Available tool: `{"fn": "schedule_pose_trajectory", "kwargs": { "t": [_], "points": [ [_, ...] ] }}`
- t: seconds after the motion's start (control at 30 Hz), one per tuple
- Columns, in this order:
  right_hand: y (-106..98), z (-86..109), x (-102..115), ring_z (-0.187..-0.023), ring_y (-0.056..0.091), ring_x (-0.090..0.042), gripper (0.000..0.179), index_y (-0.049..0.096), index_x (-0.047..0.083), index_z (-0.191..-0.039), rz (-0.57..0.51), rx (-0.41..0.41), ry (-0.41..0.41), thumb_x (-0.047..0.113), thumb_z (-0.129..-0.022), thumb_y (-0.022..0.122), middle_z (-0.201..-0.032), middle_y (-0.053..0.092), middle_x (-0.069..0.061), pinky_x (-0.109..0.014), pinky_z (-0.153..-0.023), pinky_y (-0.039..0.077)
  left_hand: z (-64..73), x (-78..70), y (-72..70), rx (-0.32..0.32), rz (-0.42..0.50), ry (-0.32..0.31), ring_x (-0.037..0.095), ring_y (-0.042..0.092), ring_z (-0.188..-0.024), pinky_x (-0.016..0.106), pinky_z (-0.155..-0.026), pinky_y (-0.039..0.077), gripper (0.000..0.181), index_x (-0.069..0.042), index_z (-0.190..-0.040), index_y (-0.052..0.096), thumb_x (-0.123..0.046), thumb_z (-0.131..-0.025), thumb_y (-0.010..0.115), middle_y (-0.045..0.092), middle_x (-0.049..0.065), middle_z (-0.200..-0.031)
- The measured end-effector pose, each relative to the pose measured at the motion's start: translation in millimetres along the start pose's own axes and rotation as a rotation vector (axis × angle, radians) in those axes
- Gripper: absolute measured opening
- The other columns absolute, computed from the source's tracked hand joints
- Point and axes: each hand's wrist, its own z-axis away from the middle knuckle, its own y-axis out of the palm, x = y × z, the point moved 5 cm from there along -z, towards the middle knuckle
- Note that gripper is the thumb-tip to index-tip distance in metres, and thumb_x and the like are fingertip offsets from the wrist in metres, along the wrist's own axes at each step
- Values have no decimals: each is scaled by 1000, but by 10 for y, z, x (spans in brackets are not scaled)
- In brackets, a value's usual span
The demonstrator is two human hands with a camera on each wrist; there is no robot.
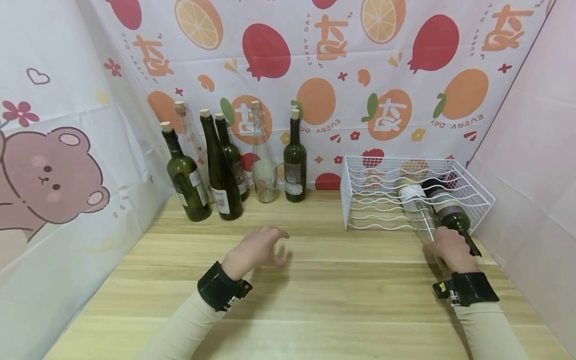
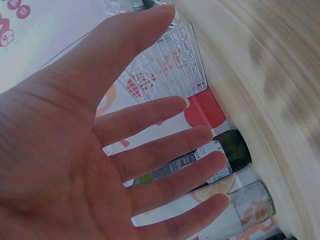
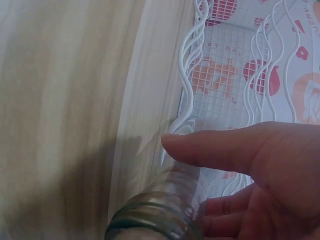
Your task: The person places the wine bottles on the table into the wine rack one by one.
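My right hand [image 1: 451,247] grips a clear glass bottle [image 1: 422,220] that lies on its side in the white wire rack [image 1: 344,200]. In the right wrist view, the bottle's neck [image 3: 175,195] points toward the camera, with the thumb on one side and the fingers on the other. A dark green wine bottle [image 1: 455,217] lies beside it in the rack, its neck passing close to the right hand. Over the middle of the table, my left hand [image 1: 256,250] is held with fingers spread and loosely bent, touching no bottle.
Several corked bottles stand at the back left, among them a green bottle [image 1: 189,185], a tall dark bottle [image 1: 222,185] and a clear bottle [image 1: 264,175]. Another green bottle [image 1: 294,170] stands to their right. Printed cloth [image 1: 279,50] hangs behind the wooden table [image 1: 315,300].
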Motion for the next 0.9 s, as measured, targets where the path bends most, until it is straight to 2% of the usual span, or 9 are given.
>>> {"fn": "schedule_pose_trajectory", "kwargs": {
  "t": [0.1, 0.2, 0.4, 0.67, 0.9],
  "points": [
    [-20, 1, 2, -81, 53, -40, 26, 53, 3, -88, -10, -8, 2, 25, -82, 65, -87, 55, -20, -52, -61, 44, 2, -11, -23, -4, -1, 1, 35, 69, -117, 53, -89, 60, 70, -10, -129, 69, -28, -67, 96, 72, 11, -132],
    [-21, -12, 14, -78, 54, -37, 24, 53, 3, -84, 4, -20, -36, 24, -83, 64, -83, 55, -17, -48, -59, 44, 5, -20, -38, -2, 0, 0, 35, 69, -118, 54, -90, 60, 69, -10, -129, 70, -27, -68, 96, 72, 10, -132],
    [35, -57, 59, -56, 60, -25, 25, 54, 3, -76, 16, 18, -104, 25, -88, 55, -60, 57, -8, -36, -49, 45, -4, -24, -35, 1, 13, -3, 35, 69, -119, 54, -91, 60, 68, -10, -129, 70, -26, -68, 96, 71, 10, -133],
    [75, -99, 27, -49, 54, -19, 22, 50, 4, -80, 8, 56, -104, 23, -91, 47, -60, 52, -5, -30, -44, 42, 0, -10, -18, 11, 11, -17, 35, 68, -119, 54, -92, 59, 68, -11, -130, 69, -28, -69, 95, 71, 10, -133],
    [73, -168, 15, -51, 57, -22, 27, 52, 1, -80, 12, 84, -134, 24, -91, 43, -61, 56, -9, -33, -47, 45, 8, -5, -30, 5, -4, -17, 35, 69, -118, 53, -94, 59, 70, -11, -131, 68, -30, -69, 96, 71, 10, -133]
  ]
}}
